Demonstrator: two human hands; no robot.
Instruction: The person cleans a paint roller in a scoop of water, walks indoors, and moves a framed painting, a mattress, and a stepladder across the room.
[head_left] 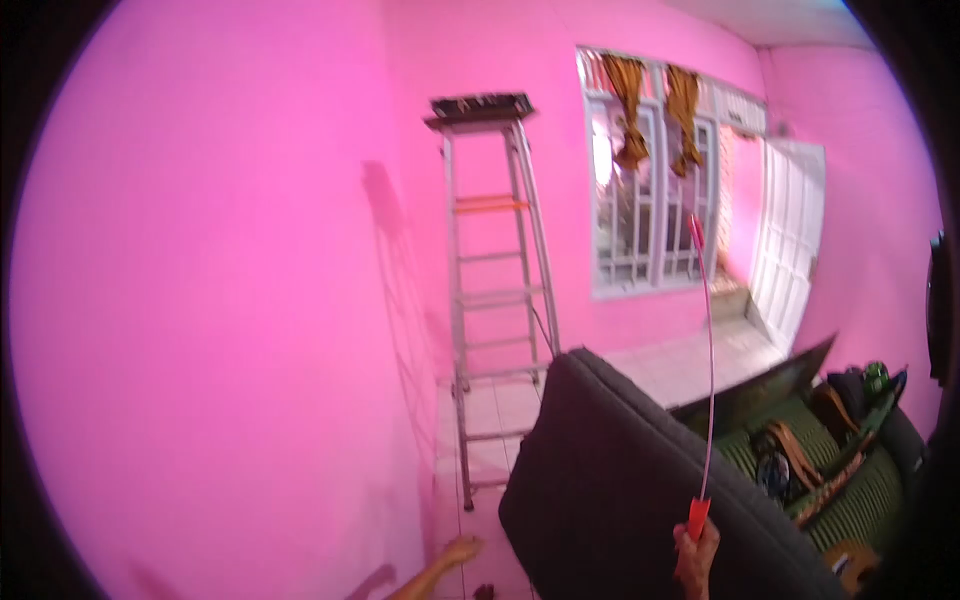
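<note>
At the lower right, my right hand [697, 549] is closed round the red handle of a long thin rod, held upright. A small pink roller [696, 232] is at the rod's top end, in front of the window. Low in the centre, my left hand [461, 551] reaches out beside the pink wall [220, 300], over the tiled floor. Its fingers are small and blurred, and whether they are apart does not show. Close to my right hand is a large dark cushioned piece [640, 470], tilted on its side.
A metal stepladder [463, 350] stands near the wall corner with a black tray [482, 106] on top. Behind are a barred window [655, 200] with brown curtains and an open white door [790, 235]. Green striped furniture [855, 510] piled with items fills the lower right.
</note>
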